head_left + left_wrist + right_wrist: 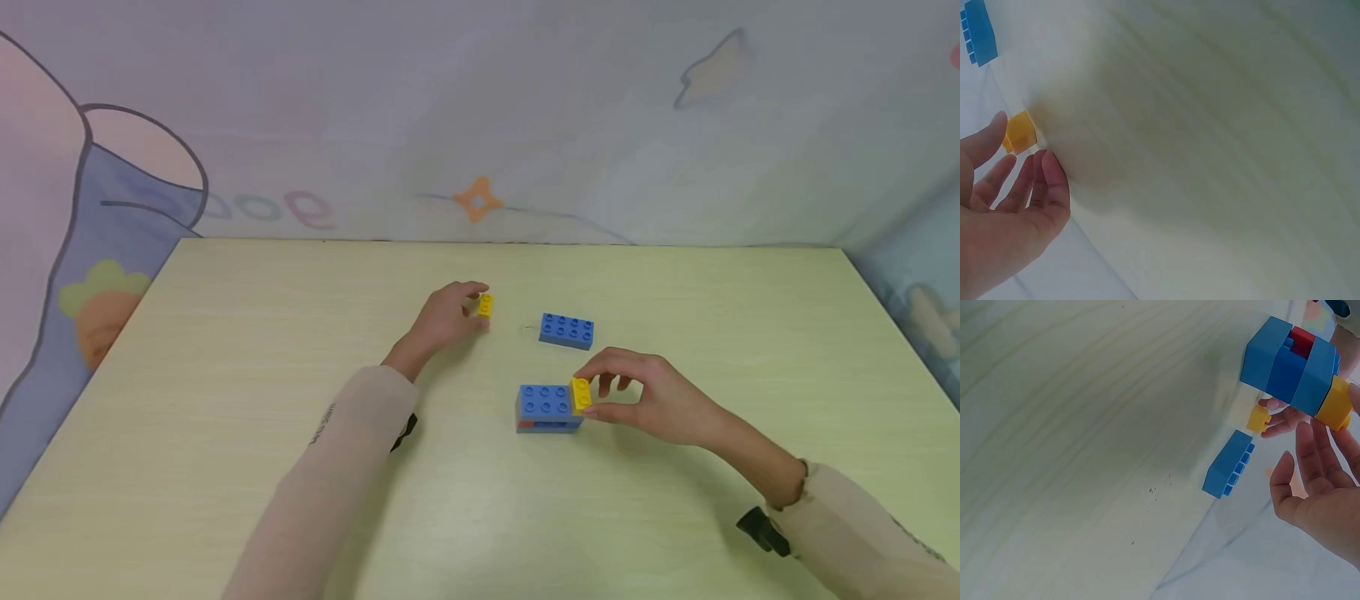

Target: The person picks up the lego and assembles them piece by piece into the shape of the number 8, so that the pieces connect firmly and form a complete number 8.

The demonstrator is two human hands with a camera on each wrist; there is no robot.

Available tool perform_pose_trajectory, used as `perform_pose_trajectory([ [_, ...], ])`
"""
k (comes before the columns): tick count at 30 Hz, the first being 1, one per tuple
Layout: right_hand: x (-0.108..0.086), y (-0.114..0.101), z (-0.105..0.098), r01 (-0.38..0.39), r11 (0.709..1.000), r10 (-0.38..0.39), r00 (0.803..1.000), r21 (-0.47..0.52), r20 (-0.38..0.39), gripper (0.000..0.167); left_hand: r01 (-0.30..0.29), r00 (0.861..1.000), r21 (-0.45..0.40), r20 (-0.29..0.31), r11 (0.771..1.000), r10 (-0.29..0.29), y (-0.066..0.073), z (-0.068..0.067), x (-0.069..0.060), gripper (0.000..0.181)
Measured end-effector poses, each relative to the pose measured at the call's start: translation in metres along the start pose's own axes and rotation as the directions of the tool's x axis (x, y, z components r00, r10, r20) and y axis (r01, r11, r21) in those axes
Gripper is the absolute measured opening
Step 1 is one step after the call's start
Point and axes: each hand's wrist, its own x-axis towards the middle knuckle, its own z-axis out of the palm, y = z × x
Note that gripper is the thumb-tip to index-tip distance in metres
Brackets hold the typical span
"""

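Observation:
My right hand pinches a small yellow brick at the right end of a blue brick stack. In the right wrist view, a red brick shows between the stack's blue layers, and the yellow brick meets its top layer. Further back, the thumb and fingers of my left hand curve round a second small yellow brick on the table. That yellow brick is partly behind the thumb in the left wrist view.
Behind the stack lies a loose blue brick, studs up, right of the left hand. The pale wooden table ends at a printed cloth backdrop at the back. Small dark specks mark the tabletop near the loose blue brick.

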Motion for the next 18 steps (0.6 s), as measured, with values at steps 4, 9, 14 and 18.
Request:
perform_pose_trajectory([
  [4, 0.0, 0.0, 0.0, -0.002, 1.0, 0.002, 1.0, -0.002, -0.001, 0.032, 0.014, 1.0, 0.012, -0.001, 1.0, -0.014, 0.001, 0.002, 0.002, 0.044],
  [9, 0.0, 0.0, -0.001, 0.004, 1.0, -0.004, 1.0, 0.002, -0.002, 0.032, 0.041, 0.999, -0.007, -0.014, 0.999, -0.041, 0.001, 0.005, 0.001, 0.036],
  [14, -0.001, 0.0, 0.0, 0.008, 1.0, -0.008, 1.0, 0.003, -0.006, 0.032, 0.057, 0.998, -0.02, -0.002, 0.998, -0.057, 0.003, 0.008, -0.008, 0.036],
  [18, 0.0, 0.001, 0.001, 0.0, 1.0, 0.0, 1.0, 0.006, -0.005, 0.032, 0.04, 0.999, -0.063, 0.003, 0.997, -0.04, 0.01, 0.008, -0.026, 0.034],
])
